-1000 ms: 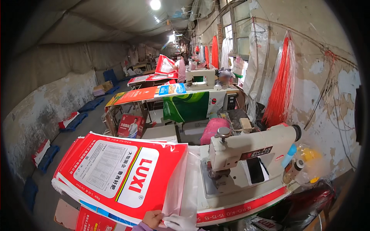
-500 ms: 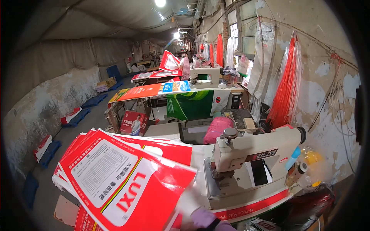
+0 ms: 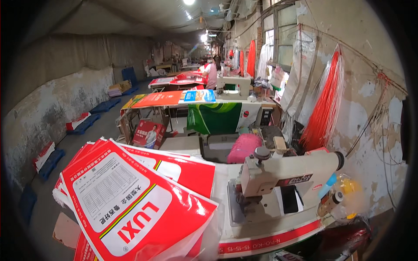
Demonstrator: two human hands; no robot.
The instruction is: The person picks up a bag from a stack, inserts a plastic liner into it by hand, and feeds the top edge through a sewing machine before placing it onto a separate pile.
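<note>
Neither of my hands shows in the head view now. Nearest to me, a red and white printed woven sack [image 3: 130, 200] lies flat and askew on top of a pile of similar sacks [image 3: 191, 174]. Its near corner droops, and a see-through plastic liner [image 3: 211, 232] sticks out by its right edge. Right of the pile stands a cream sewing machine [image 3: 287, 172] on its table. A dark phone [image 3: 289, 199] rests on the machine's bed under the arm.
A pink bundle [image 3: 245, 148] sits behind the machine. Red and white strands [image 3: 324, 104] hang on the right wall. Farther off, an orange and blue sheet [image 3: 170, 98] covers another sewing table, with a person [image 3: 210, 74] beyond. Blue pallets [image 3: 52, 164] line the left floor.
My right hand, with its purple sleeve, has left the lower edge of the view. The top sack's near edge has settled lower and left. The view has shifted slightly.
</note>
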